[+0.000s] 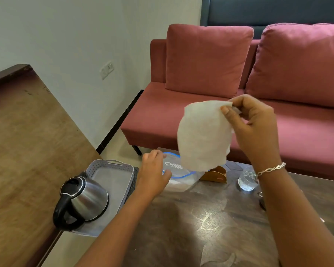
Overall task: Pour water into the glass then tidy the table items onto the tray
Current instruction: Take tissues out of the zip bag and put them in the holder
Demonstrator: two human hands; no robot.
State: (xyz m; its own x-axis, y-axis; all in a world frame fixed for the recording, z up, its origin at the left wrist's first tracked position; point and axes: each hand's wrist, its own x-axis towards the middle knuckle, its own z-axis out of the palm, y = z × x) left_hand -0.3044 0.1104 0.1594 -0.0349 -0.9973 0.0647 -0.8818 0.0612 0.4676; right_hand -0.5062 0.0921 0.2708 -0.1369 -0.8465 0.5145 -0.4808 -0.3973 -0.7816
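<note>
A white paper napkin [203, 135] is held aloft over the far half of the dark table [201, 218], pinched by its upper corner between thumb and fingertips of the right hand [253, 120]; the sheet hangs loose and partly unfolded. The left hand [154, 174] is stretched toward a clear container with a blue-rimmed lid [178, 173]; its fingers are curled at the near edge of the lid, but whether anything is actually gripped cannot be told.

The grey perforated tray [112, 166] lies at the left end of the table, with the steel electric kettle [83, 199] already standing in its near end. The faceted glass [247, 182] stands on the table near the right wrist, well apart from the tray; its water level cannot be read. A wooden napkin holder [216, 174] stands between container and glass.

Judgement: the tidying phase is under way, the napkin being the item in hand.

Procedure suggested:
- The napkin is best refolded flat with both hands before it is laid down; a loose sheet would drift or drape over the kettle.
- The bare far part of the tray should be kept for the container, which is bulky.
- The hanging edge should be carried clear of the glass.
</note>
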